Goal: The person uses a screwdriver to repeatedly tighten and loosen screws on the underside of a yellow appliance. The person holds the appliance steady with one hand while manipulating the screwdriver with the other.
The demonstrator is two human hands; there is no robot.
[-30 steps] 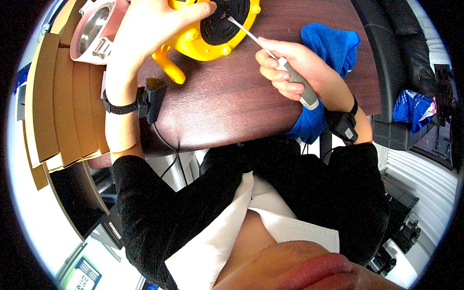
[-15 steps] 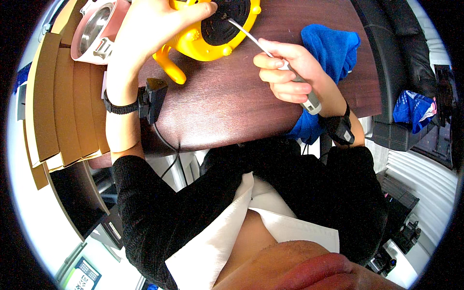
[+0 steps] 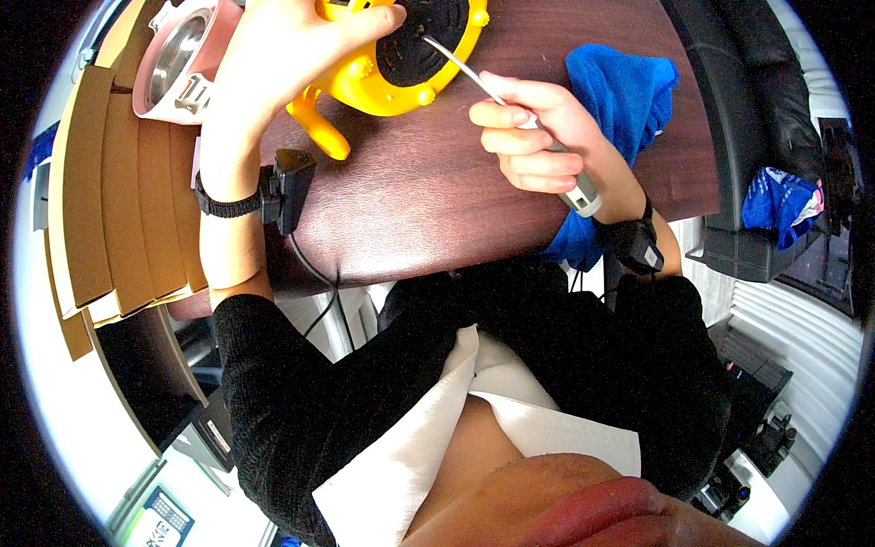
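My right hand [image 3: 538, 137] is closed around the grey and white handle of a screwdriver [image 3: 581, 195]. Its thin metal shaft slants up and left, and the tip is at a round black ridged face [image 3: 415, 64]; whether it touches I cannot tell. That face is set in a yellow plastic thing [image 3: 387, 98] with knobs along its rim and a stubby yellow leg [image 3: 321, 128]. My left hand [image 3: 296, 55] grips this yellow thing from the left, thumb across its edge. The top of the thing and most left fingers lie beyond the upper frame edge.
A pink container with a metal inside [image 3: 150, 87] stands at the table's far left, beside brown cardboard [image 3: 118, 182]. A blue cloth [image 3: 624, 91] lies right of my right hand on the dark wood table [image 3: 392, 214]. Past it are a black seat [image 3: 747, 251] and a blue bag [image 3: 773, 208].
My right hand has shifted slightly left with the screwdriver, its tip moving a little left across the black face. My left hand and the yellow thing are nearly still.
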